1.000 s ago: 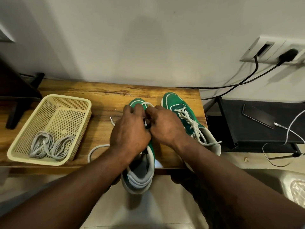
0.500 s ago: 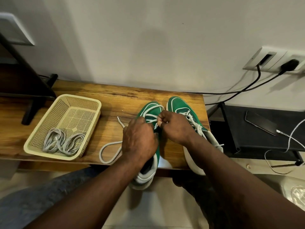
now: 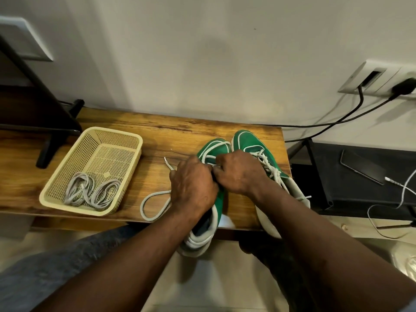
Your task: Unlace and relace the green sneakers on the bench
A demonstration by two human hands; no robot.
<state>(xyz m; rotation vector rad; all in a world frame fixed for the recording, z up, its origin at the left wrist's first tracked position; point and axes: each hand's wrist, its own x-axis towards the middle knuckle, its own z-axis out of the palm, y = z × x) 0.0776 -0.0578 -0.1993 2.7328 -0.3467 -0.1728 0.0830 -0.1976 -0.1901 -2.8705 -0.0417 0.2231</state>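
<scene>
On the bench (image 3: 144, 136), at its right end, heels past the front edge: left sneaker (image 3: 215, 147) and laced right sneaker (image 3: 246, 140), side by side. Over the left one, left hand (image 3: 193, 183) and right hand (image 3: 238, 173) curled, knuckles together, pinching its lace (image 3: 155, 194). Loose loop trailing toward the basket (image 3: 74, 207) of spare laces (image 3: 90, 194).

Single view, head-worn and wide-angle. It looks forward and steeply down from the near side across the worktop (image 3: 157, 136) to the far wall (image 3: 202, 52). Range is close: left hand (image 3: 193, 183) and right hand (image 3: 238, 172) meet at mid-frame, with floor (image 3: 211, 284) visible along the near edge.
</scene>
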